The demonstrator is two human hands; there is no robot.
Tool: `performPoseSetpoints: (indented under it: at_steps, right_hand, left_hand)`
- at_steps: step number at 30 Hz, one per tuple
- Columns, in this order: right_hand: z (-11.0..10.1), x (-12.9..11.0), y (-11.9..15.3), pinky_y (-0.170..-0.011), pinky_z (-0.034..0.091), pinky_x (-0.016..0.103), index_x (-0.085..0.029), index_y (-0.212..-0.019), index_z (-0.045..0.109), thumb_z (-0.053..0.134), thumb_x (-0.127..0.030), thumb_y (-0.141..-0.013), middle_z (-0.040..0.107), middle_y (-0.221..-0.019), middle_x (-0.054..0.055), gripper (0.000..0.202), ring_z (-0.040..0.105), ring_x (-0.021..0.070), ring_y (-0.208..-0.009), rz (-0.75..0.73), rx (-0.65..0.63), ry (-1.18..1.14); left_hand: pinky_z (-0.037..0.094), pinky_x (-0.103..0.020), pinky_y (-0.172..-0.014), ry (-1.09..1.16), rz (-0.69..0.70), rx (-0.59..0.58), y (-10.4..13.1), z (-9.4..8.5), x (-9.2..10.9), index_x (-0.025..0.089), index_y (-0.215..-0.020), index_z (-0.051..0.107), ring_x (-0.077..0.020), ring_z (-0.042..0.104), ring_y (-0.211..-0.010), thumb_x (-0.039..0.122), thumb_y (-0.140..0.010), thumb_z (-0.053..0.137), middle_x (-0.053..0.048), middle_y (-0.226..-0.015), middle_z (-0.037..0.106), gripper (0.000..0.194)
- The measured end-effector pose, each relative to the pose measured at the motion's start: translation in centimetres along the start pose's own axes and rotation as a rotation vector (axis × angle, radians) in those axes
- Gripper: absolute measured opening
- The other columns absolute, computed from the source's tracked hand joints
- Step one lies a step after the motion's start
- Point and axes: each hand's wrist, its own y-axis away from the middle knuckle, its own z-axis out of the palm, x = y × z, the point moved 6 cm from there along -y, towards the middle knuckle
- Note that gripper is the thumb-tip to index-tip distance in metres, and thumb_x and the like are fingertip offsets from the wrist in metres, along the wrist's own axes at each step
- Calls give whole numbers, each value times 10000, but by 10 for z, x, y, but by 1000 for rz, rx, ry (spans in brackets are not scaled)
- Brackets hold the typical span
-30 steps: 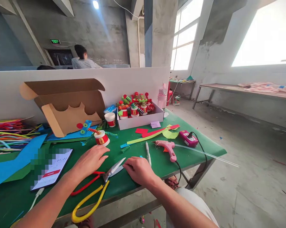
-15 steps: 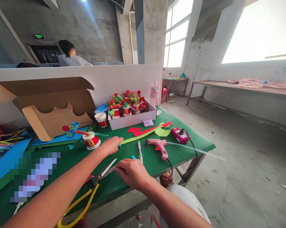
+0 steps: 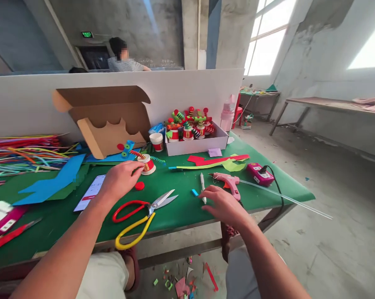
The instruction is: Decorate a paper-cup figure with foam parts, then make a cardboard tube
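My left hand (image 3: 121, 180) reaches across the table, its fingers stretched out and slightly bent. The fingertips are at the left side of an upside-down red and white paper cup (image 3: 149, 166); whether they touch it I cannot tell. Coiled red and teal strips stick out above the cup. Beside them lies a blue paper piece with green and red discs (image 3: 128, 150). My right hand (image 3: 225, 204) hovers with fingers apart near a white pen (image 3: 203, 189) and a small blue piece (image 3: 195, 192). Scissors with red and yellow handles (image 3: 150, 209) lie open between my hands, below a red round piece (image 3: 139, 185).
A pink glue gun (image 3: 228, 180) with a long clear stick lies right, beside a magenta power block (image 3: 260, 173). Paper strips (image 3: 203, 166) lie behind. At the back stand a box of finished cup figures (image 3: 195, 146), stacked cups (image 3: 156, 142) and brown cardboard (image 3: 112, 133). A phone (image 3: 90, 193) lies left.
My left hand has moved left from the green strip to the cup, leaving the strip on the table. My right hand has moved away from the scissors and spread its fingers. The view has turned left.
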Motion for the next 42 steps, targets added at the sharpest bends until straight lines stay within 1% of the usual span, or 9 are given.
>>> performPoseSetpoints:
  at_steps: [3,8,11,17,22,28,31,37,42]
  right_hand:
    - [8,5,1,-856,508,333,-233,-1047,715,651,-158,-823,648,-1168,80,246,666,227,-974,-1,-28,30]
    - [18,4,-10,-872,510,330,-201,-981,727,526,-116,-861,656,-1102,96,249,657,215,-977,-87,15,21]
    - [18,6,-21,-875,501,325,-204,-958,733,510,-90,-846,669,-1089,89,275,648,214,-979,-93,29,57]
    - [12,-2,-49,-896,451,340,-157,-982,731,505,-113,-878,699,-1060,123,253,627,255,-1003,136,129,277]
    - [29,-30,-98,-822,444,252,-198,-1015,721,459,-188,-938,713,-1029,72,273,635,203,-1008,124,-12,321]
    - [26,-19,-147,-765,468,276,-209,-1064,724,437,-133,-910,700,-1119,109,335,650,236,-1017,210,-21,410]
    - [23,-12,-156,-816,476,287,-210,-1130,708,423,-120,-916,697,-1156,108,367,640,239,-1069,229,-28,438]
    - [28,-8,-167,-816,485,272,-242,-1138,706,583,-281,-893,687,-1174,83,277,640,237,-1074,212,-75,444]
    - [29,-3,-173,-780,467,274,-196,-1081,705,609,-194,-844,727,-1037,88,256,660,239,-1008,188,-84,392]
  left_hand:
    - [519,-333,-763,27,-100,56,19,-13,-27,195,-945,738,-247,690,-863,328,-862,430,-76,-1029,755,346]
    - [517,-290,-724,116,-202,29,46,-8,-46,199,-880,740,-212,690,-778,340,-840,456,-58,-932,771,319]
    - [516,-271,-718,161,-190,-13,59,-2,-43,212,-874,739,-196,685,-767,331,-840,459,-46,-931,770,305]
    - [522,-293,-717,218,-125,-24,75,1,-37,211,-871,730,-208,690,-798,321,-862,438,-59,-935,763,312]
    - [533,-300,-753,249,-80,38,85,5,-31,208,-885,723,-204,693,-828,303,-898,425,-60,-926,759,313]
    - [530,-282,-744,272,-15,105,91,4,-19,221,-873,708,-190,693,-851,236,-913,424,-45,-917,755,288]
    - [526,-276,-750,297,3,123,90,-1,-18,221,-885,701,-182,690,-845,221,-916,436,-36,-913,751,267]
    - [510,-277,-713,333,-28,70,85,-3,-18,221,-848,704,-184,682,-822,211,-922,448,-30,-890,741,267]
    - [496,-273,-705,339,-35,2,80,2,-10,223,-835,710,-183,674,-807,203,-920,449,-37,-869,730,275]
